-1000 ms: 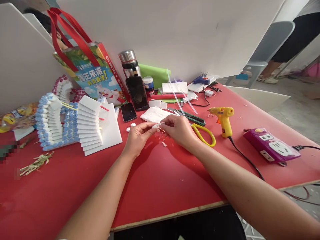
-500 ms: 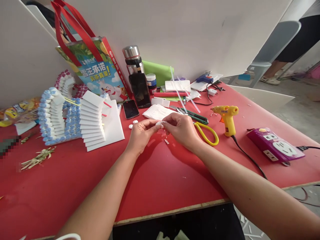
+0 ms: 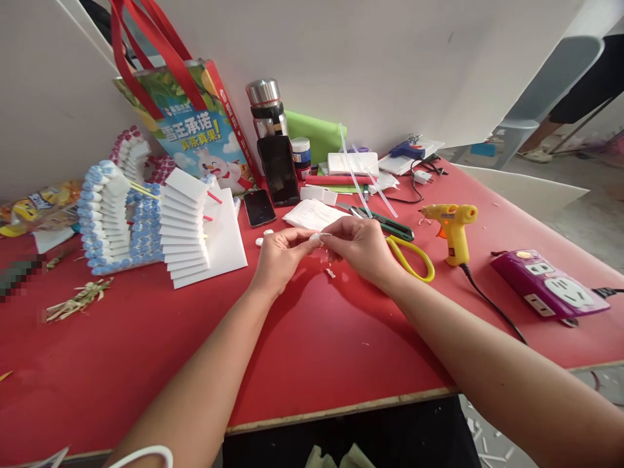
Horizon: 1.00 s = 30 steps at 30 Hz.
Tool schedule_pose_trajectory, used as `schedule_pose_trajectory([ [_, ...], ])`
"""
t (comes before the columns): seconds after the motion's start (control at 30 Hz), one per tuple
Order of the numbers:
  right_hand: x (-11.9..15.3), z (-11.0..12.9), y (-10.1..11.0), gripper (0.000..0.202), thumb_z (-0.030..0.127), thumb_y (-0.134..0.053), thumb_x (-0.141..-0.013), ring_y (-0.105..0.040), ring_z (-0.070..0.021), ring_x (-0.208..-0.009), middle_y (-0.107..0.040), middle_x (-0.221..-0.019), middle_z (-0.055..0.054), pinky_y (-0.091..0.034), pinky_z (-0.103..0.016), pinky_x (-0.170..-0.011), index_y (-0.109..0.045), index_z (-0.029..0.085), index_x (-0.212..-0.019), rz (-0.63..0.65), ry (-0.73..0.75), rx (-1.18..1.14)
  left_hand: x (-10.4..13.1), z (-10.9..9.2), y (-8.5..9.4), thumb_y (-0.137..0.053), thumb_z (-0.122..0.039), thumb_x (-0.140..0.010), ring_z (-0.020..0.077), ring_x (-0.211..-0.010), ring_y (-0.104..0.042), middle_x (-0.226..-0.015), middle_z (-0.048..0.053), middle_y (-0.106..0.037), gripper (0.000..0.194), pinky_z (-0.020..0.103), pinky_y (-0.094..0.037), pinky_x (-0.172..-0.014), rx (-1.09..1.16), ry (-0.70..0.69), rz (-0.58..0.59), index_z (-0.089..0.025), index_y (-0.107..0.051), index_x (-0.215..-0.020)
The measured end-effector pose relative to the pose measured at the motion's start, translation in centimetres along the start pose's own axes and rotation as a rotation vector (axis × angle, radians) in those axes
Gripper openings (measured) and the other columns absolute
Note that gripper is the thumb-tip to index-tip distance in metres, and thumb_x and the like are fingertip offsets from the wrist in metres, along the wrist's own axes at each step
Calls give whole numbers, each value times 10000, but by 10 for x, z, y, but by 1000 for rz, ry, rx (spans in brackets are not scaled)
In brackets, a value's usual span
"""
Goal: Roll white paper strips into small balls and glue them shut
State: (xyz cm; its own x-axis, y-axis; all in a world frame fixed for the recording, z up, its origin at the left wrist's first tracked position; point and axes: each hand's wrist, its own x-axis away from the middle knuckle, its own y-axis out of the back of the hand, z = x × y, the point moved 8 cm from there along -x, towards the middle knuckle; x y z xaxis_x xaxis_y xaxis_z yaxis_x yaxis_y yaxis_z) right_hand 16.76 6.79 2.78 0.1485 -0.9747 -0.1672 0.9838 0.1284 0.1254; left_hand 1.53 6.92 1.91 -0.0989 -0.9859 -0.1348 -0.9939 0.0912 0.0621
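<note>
At the centre of the frame we are counting two hands (image 3: pixel 277 263) and one small white piece (image 3: pixel 316 238) between them; just left of centre, two white lumps (image 3: pixel 259 242). Higher up, we are finding two phones (image 3: pixel 277 172), one flask (image 3: pixel 264 94) and two clear sticks (image 3: pixel 351 168). Upper left, we are tallying one shopping bag (image 3: pixel 195 130); toward the right, one glue gun (image 3: pixel 455 227), one yellow loop (image 3: pixel 431 266), one purple socket block (image 3: pixel 531 276). Upper right, we are noting one grey chair (image 3: pixel 550 84). White slats (image 3: pixel 185 240) at left are overlapping too closely to count.
</note>
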Motion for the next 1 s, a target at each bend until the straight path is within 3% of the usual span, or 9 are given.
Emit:
schedule_pose_trajectory([
  [0.13,3,10,-4,105,218,-628,-854,-645,-156,-608,-716,-716,-44,-502,-283,-605,-709,161,-821,6,118,231,-1,9,3,-880,-373,-686,177,-770,-681,-800,51,-763,266,308,-555,-796,47,47,-52,-173,-807,-845],
  [0.37,7,18,-7,122,199,-595,-910,-645,-150,-574,-691,-673,-24,-516,-283,-604,-710,159,-899,51,225,172,-1,6,7,-882,-303,-686,142,-754,-644,-821,35,-747,217,274,-536,-761,127,-36,-62,-180,-795,-842],
  [0.5,7,21,-7,104,183,-604,-908,-649,-145,-577,-699,-693,-19,-515,-278,-609,-705,164,-905,60,278,190,-1,3,8,-875,-296,-700,163,-803,-655,-857,42,-744,268,293,-547,-789,81,-64,-28,-193,-808,-939],
  [0.7,16,35,-11,168,138,-547,-902,-668,-171,-726,-730,-850,-73,-494,-289,-653,-709,159,-940,46,516,403,-3,-4,10,-829,-336,-766,203,-872,-667,-906,58,-732,235,327,-552,-821,-65,-183,26,-204,-805,-959],
  [0.77,15,36,-11,157,176,-576,-899,-666,-170,-739,-736,-889,-72,-507,-293,-676,-713,168,-975,67,473,355,-1,-12,13,-823,-320,-778,186,-850,-659,-898,47,-727,199,307,-546,-804,-110,-263,-2,-212,-800,-943],
  [0.9,6,22,-4,187,330,-613,-927,-685,-170,-704,-730,-792,-53,-543,-289,-659,-700,165,-924,72,166,-5,2,-27,17,-832,-287,-775,148,-788,-636,-863,25,-717,176,266,-525,-750,-244,-414,-66,-224,-798,-936],
  [1.0,1,13,-2,248,390,-662,-900,-654,-150,-622,-706,-700,-42,-537,-277,-609,-694,148,-860,76,43,-162,5,-32,14,-814,-302,-798,145,-780,-632,-880,30,-721,184,269,-525,-745,-314,-495,-49,-230,-798,-966],
])
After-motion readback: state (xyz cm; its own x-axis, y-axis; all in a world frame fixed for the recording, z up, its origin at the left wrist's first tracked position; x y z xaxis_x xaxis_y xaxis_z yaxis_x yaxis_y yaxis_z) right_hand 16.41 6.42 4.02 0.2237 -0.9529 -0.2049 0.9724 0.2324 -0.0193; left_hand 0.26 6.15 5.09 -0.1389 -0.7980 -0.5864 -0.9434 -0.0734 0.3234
